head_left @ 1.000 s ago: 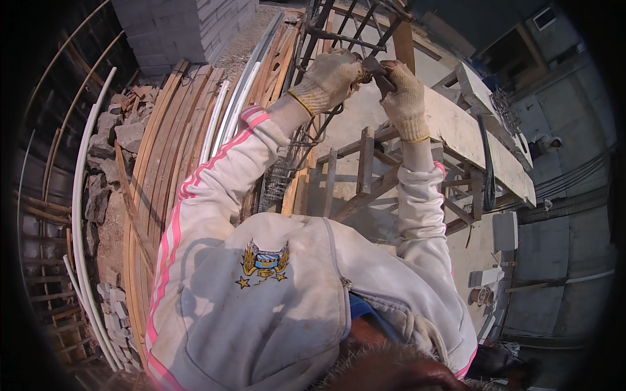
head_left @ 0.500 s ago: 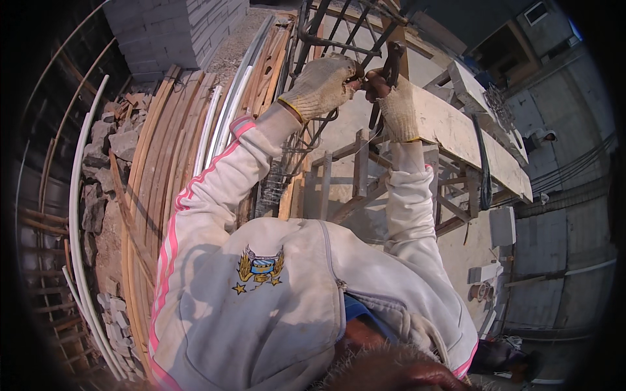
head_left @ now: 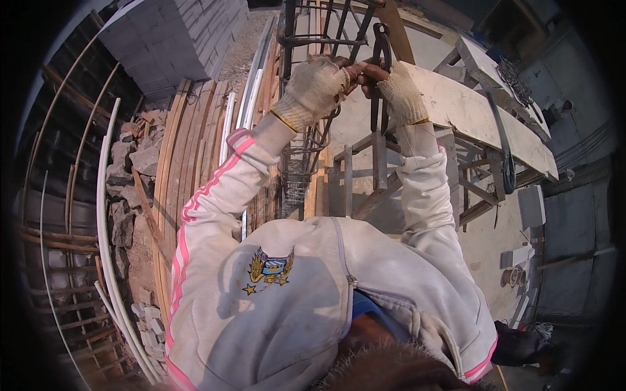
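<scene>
Both my hands wear off-white knit gloves with bare fingertips, raised close together beside a rebar cage (head_left: pixel 326 40) of dark bars and square ties. My left hand (head_left: pixel 316 88) is closed at the cage's right side, its thumb and fingers pinched; what they hold, if anything, is too small to make out. In my right hand (head_left: pixel 399 94) is a pair of dark metal pincers (head_left: pixel 381 43), jaws up and handles hanging below the palm. The fingertips of the two hands meet or nearly meet. Lower down, the cage continues under my left wrist.
Long timber boards (head_left: pixel 189 130) and white pipes (head_left: pixel 107 215) lie on the left, with broken rubble (head_left: pixel 124 169) between. Grey blocks (head_left: pixel 176 39) are stacked behind. On the right stands a wooden trestle (head_left: pixel 378 169) near a pale plank (head_left: pixel 469 111). A dark strap (head_left: pixel 501 140) hangs over the plank.
The pincers have shifted so that their jaws and handles show more plainly beside my right fingers. My hands stay close together. The whole view has shifted slightly.
</scene>
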`<state>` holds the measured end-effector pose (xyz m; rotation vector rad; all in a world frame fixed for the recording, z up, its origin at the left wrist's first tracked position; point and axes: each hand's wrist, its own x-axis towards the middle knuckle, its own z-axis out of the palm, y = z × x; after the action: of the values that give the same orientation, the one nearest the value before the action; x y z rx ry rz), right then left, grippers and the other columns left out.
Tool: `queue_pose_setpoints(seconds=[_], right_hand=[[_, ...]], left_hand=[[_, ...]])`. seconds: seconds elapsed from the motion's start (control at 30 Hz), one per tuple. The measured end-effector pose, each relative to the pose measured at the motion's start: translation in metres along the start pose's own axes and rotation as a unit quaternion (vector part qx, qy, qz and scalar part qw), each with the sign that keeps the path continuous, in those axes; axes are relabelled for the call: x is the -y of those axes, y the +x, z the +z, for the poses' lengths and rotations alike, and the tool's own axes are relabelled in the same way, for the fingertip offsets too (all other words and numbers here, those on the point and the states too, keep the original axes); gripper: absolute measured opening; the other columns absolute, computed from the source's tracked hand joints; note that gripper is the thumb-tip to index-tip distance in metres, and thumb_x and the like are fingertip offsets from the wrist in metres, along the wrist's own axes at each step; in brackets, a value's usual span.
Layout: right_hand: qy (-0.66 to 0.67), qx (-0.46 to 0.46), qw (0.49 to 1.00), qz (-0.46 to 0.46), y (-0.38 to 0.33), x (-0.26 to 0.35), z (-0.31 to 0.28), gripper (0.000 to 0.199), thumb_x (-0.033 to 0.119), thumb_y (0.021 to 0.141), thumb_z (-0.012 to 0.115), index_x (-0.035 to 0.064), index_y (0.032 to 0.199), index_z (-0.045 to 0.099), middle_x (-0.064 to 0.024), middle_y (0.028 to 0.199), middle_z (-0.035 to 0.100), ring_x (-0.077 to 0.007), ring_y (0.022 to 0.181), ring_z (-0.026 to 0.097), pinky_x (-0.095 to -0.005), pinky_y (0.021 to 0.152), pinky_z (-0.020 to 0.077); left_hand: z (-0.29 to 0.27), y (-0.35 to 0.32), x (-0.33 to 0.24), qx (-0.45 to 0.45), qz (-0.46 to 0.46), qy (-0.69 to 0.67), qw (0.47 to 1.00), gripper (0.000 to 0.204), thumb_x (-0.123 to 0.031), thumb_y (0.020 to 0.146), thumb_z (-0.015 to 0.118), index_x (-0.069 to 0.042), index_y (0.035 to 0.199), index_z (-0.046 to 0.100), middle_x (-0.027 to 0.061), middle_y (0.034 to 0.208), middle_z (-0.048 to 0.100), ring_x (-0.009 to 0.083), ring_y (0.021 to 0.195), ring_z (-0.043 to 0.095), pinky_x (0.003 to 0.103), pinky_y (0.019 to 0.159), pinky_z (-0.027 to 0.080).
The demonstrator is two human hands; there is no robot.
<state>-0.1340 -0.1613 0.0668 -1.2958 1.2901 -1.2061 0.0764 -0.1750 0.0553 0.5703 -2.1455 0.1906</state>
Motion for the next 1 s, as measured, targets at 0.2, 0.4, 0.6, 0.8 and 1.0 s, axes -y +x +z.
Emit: queue_pose_setpoints(seconds=[0.2,0.4,0.6,0.8,1.0], right_hand=[[0.065,0.054,0.996,-0.007,-0.001,0.002,-0.01,0.028,0.026,0.089,0.079,0.0013,0.099,0.07,-0.0046,0.08,0.07,-0.0124,0.064,0.067,-0.022,0.056,0.0519],[0.058,0.052,0.997,-0.003,0.008,-0.005,-0.02,0.026,0.023,0.089,0.08,0.0006,0.096,0.068,-0.0052,0.077,0.067,-0.014,0.063,0.067,-0.0249,0.056,0.0538],[0.072,0.06,0.996,-0.004,0.002,-0.011,-0.02,0.026,0.021,0.088,0.08,-0.0001,0.098,0.068,-0.0039,0.074,0.064,-0.0129,0.059,0.064,-0.0248,0.053,0.0517],[0.143,0.099,0.982,-0.072,-0.019,-0.053,-0.007,0.028,0.025,0.089,0.078,0.0011,0.101,0.068,-0.002,0.072,0.062,-0.0114,0.058,0.062,-0.0249,0.051,0.0485],[0.06,0.105,0.993,-0.006,-0.038,-0.023,-0.021,0.032,0.033,0.098,0.071,0.0026,0.107,0.065,-0.0001,0.071,0.057,-0.0139,0.06,0.06,-0.0275,0.057,0.0489]], left_hand=[[-0.002,0.004,0.008,0.014,0.094,0.095,0.991,0.031,-0.018,0.086,0.074,-0.018,0.116,0.069,0.0031,0.105,0.071,0.027,0.084,0.07,0.043,0.071,0.056],[0.006,0.01,-0.006,-0.003,0.076,0.148,0.986,0.032,-0.017,0.081,0.075,-0.02,0.113,0.071,0.0029,0.106,0.074,0.0265,0.08,0.07,0.042,0.069,0.056],[0.011,0.013,-0.007,0.017,0.042,0.145,0.988,0.036,-0.014,0.079,0.075,-0.019,0.114,0.07,0.0032,0.104,0.073,0.0276,0.083,0.07,0.042,0.073,0.056],[0.0,0.027,-0.028,0.057,0.005,0.139,0.989,0.037,-0.012,0.078,0.076,-0.016,0.114,0.068,0.0059,0.099,0.069,0.0291,0.092,0.069,0.042,0.078,0.056],[0.006,0.004,-0.039,-0.01,-0.176,0.037,0.984,0.026,-0.028,0.091,0.073,-0.009,0.109,0.07,0.0143,0.097,0.071,0.0355,0.092,0.069,0.046,0.08,0.055]])
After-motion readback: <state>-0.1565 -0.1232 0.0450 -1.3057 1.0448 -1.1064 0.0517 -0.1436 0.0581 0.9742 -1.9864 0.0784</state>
